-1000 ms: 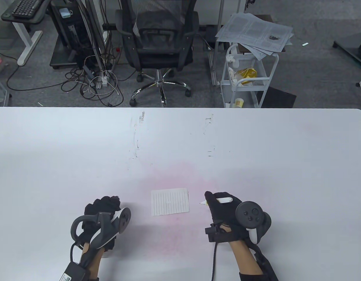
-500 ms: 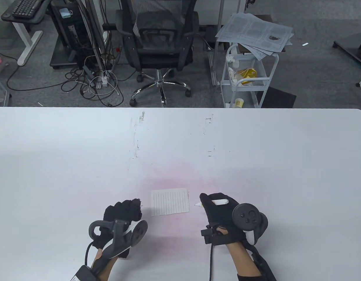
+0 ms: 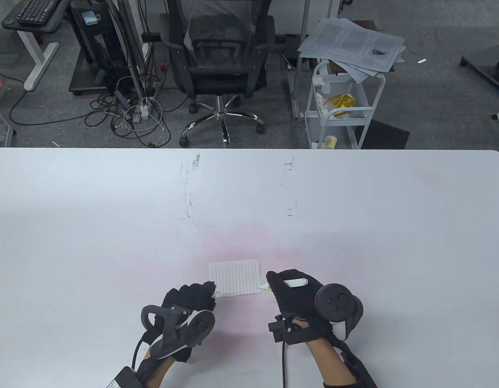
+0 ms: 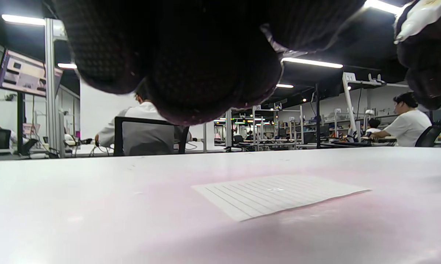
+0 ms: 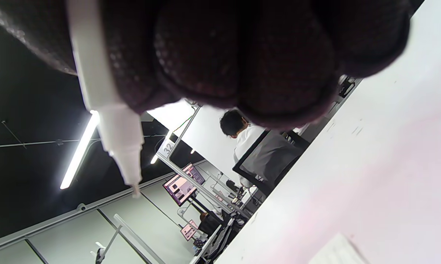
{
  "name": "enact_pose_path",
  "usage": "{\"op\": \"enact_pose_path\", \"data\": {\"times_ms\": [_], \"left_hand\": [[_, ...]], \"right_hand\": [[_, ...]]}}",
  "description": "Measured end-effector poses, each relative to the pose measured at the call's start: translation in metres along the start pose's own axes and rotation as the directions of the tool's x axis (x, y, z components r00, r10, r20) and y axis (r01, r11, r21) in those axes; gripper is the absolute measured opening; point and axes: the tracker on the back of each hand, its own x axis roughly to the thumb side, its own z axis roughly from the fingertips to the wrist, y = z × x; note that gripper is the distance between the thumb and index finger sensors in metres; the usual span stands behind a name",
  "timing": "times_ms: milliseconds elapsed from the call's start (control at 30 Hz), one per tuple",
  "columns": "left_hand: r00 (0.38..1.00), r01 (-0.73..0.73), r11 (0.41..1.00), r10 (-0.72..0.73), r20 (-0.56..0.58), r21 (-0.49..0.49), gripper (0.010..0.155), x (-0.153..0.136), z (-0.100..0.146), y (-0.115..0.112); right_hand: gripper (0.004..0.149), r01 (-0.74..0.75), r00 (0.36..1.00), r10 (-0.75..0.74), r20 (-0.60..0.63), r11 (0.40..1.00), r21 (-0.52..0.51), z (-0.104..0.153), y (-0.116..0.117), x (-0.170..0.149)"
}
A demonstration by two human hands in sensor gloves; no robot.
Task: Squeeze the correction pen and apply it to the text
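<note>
White table (image 3: 354, 210), lined paper (image 3: 235, 279) between hands: left (image 3: 189, 299) curled, grip unclear; right (image 3: 298, 299) gripping correction pen (image 3: 288, 283).

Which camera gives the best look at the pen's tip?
The right wrist view: the pen fills the frame, its nozzle clear against the dark ceiling. The table view shows it small in the right hand; the left wrist view catches only a corner.

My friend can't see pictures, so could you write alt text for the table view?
Two black-gloved hands flank a small lined paper on a white table: the right hand holds a white pen, tip at the paper's right edge, and the left hand is at its near left corner.
</note>
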Motion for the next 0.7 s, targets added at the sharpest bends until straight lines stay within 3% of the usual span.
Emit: {"op": "enact_pose_path", "data": {"times_ms": [700], "left_hand": [[0.974, -0.220, 0.976, 0.220, 0.048, -0.007, 0.048, 0.016, 0.000, -0.004]], "right_hand": [[0.044, 0.106, 0.994, -0.103, -0.031, 0.987, 0.124, 0.012, 0.038, 0.008]]}}
